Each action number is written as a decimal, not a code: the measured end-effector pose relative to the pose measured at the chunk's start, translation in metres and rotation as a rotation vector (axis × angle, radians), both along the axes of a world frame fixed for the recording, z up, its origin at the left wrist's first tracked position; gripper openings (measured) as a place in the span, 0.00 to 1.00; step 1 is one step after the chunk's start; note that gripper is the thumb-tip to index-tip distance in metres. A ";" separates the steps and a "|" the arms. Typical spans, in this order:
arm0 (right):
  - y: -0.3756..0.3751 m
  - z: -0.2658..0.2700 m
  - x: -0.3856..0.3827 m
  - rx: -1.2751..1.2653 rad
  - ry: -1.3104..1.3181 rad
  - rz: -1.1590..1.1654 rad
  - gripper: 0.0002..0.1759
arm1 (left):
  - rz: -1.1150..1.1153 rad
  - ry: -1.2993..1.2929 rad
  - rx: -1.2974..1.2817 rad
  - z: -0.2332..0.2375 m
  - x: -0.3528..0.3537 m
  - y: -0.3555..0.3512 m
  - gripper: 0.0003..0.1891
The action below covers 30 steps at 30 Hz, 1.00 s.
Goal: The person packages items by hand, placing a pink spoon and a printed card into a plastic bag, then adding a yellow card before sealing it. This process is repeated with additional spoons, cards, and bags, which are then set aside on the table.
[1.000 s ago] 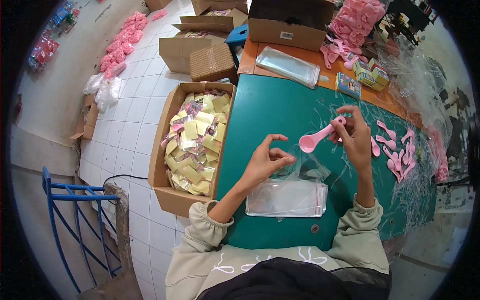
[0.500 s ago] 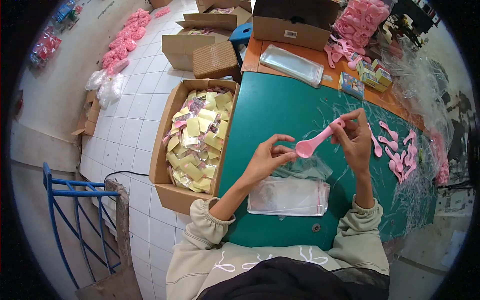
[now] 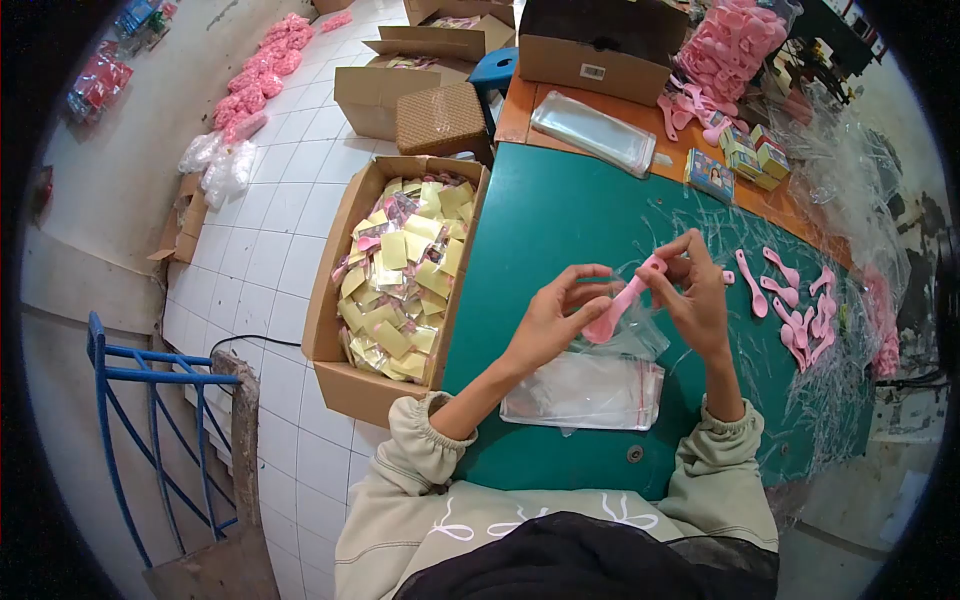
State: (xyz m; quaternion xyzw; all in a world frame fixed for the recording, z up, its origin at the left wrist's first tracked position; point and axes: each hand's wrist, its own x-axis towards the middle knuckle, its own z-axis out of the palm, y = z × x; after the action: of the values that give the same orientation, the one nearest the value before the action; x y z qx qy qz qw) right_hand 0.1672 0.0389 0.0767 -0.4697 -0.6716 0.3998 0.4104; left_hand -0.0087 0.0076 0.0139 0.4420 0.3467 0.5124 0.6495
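Observation:
A pink plastic spoon is held slanted over the table, its bowl down and toward my left hand. My right hand pinches the end of its handle. My left hand has its thumb and fingers closed at the bowl; its fingertips are partly hidden. Just behind and below the spoon is a crumpled clear plastic bag. A stack of clear flat bags lies on the green table between my forearms.
Several pink spoons lie on the right of the table among plastic scraps. At left stands a carton of packed bags with yellow cards. Further back are more clear bags, small boxes and a brown box.
The spoon has dropped lower and tilted more steeply. My left hand has moved right, closing at the bowl, while my right hand has shifted slightly down and left.

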 end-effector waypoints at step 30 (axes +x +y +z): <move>0.243 -0.092 0.196 0.000 -1.017 -0.640 0.16 | -0.118 -0.082 -0.032 0.031 -0.063 0.011 0.21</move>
State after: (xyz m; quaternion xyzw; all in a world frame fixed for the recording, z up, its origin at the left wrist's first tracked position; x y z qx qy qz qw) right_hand 0.3627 0.2821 -0.0157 -0.7808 -0.6091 -0.0186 0.1375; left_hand -0.0720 0.0182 0.0449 0.4298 0.3011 0.4852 0.6994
